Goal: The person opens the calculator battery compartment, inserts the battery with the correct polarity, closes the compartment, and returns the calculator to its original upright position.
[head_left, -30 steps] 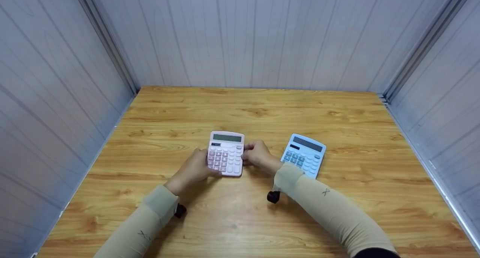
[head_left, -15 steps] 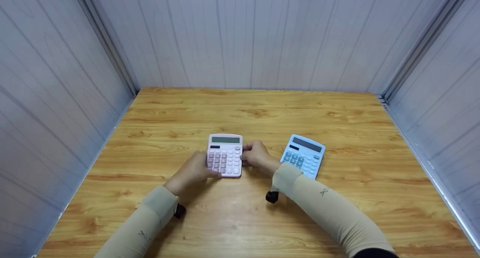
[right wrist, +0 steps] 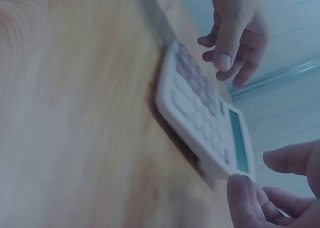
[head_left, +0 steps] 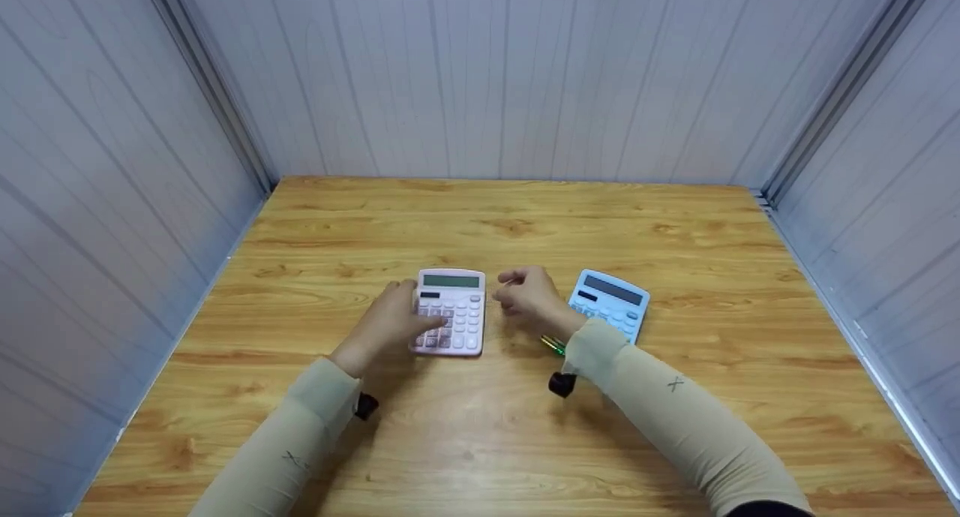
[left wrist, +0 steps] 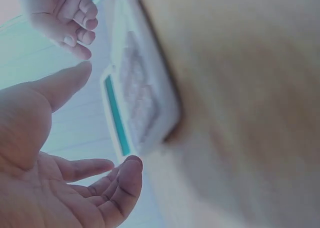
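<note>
A pink calculator (head_left: 450, 311) lies flat on the wooden table, its display toward the far wall. My left hand (head_left: 386, 322) is at its left side, thumb stretched over the keys in the head view. In the left wrist view that hand (left wrist: 25, 118) has thumb and fingers spread, gripping nothing. Just off the calculator's right edge is my right hand (head_left: 534, 296), fingers loosely bent and holding nothing. The right wrist view shows its thumb and fingers apart near the display corner. A blue calculator (head_left: 611, 299) lies tilted to the right, partly covered by the right forearm.
Beside the right cuff lies a small shiny green and gold thing (head_left: 553, 344), partly hidden by the sleeve. Pale panel walls (head_left: 480, 74) enclose the wooden table (head_left: 465, 442) at the back and both sides. A small black camera (head_left: 561, 384) hangs under the right wrist.
Both hands have let go of the pink calculator. The left thumb has lifted from its lower edge; the right hand has drawn away rightward, uncovering the green and gold thing. The calculator settled slightly nearer.
</note>
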{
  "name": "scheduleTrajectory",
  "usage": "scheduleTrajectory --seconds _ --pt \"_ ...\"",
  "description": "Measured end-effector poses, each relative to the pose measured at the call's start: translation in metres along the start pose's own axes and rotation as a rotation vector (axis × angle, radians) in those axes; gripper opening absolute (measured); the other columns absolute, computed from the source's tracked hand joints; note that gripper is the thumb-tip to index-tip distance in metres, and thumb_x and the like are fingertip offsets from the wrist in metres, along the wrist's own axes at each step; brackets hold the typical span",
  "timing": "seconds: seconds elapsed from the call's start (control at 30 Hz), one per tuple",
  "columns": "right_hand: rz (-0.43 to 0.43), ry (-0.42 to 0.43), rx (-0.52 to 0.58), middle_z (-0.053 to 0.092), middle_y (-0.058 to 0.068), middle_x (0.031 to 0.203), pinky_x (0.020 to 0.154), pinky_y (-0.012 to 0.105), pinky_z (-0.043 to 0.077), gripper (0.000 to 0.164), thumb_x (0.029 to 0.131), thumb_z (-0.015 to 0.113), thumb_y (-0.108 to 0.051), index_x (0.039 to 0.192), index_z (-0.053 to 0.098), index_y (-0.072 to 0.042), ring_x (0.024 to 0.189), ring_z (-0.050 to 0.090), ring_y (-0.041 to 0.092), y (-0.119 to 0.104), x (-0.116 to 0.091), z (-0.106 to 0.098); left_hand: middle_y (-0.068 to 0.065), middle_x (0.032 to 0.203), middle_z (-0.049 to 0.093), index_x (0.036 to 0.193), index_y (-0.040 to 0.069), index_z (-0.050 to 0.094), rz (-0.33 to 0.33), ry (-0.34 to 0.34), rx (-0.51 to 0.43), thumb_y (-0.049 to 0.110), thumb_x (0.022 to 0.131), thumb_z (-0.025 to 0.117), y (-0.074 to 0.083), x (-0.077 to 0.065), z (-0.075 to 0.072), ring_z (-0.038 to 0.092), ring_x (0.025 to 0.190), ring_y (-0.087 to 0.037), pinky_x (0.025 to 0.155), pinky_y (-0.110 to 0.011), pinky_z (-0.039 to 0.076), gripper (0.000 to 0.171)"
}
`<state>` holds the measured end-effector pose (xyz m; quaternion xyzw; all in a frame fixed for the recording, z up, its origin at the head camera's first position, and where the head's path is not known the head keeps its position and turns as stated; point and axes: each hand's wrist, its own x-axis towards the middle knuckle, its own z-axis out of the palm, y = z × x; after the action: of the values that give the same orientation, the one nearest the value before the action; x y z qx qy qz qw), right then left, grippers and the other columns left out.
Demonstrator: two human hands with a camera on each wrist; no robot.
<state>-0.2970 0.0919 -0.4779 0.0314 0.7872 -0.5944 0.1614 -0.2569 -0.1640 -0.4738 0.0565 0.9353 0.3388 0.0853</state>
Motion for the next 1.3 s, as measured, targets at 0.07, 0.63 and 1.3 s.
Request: scheduleTrajectory --seconds 0.07,0.63,1.3 --pt "-0.001 0.007 -0.002 0.07 0.012 0.114 0.088 0.036 0.067 0.044 0.1 0.073 -0.006 0.141 0.064 0.006 0.107 0.073 0.035 -0.004 -0.001 -0.01 -0.027 0.148 0.058 0.155 -0.008 0.047 0.003 0.008 0.004 0.039 0.095 0.085 0.008 0.002 -0.003 0.058 0.136 -0.041 0.121 -0.057 0.047 0.085" --pt "-0.089 0.056 -0.017 0.063 0.007 0.111 0.092 0.039 0.065 0.044 0.103 0.074 -0.014 0.142 0.062 0.001 0.088 0.068 0.016 -0.015 -0.022 -0.071 -0.022 0.149 0.061 0.156 -0.002 0.05 0.095 0.006 -0.073 0.044 0.1 0.079 0.071 0.026 0.007 0.061 0.138 -0.038 0.115 -0.053 0.054 0.078" --pt "-0.041 0.201 -0.056 0.062 0.004 0.112 0.081 0.027 0.065 0.051 0.104 0.073 -0.018 0.148 0.058 0.003 0.09 0.068 0.016 0.004 -0.037 -0.14 -0.022 0.147 0.062 0.153 0.0 0.052 0.153 -0.13 -0.172 0.038 0.103 0.076 0.113 0.045 0.054 0.063 0.135 -0.037 0.111 -0.052 0.056 0.067"
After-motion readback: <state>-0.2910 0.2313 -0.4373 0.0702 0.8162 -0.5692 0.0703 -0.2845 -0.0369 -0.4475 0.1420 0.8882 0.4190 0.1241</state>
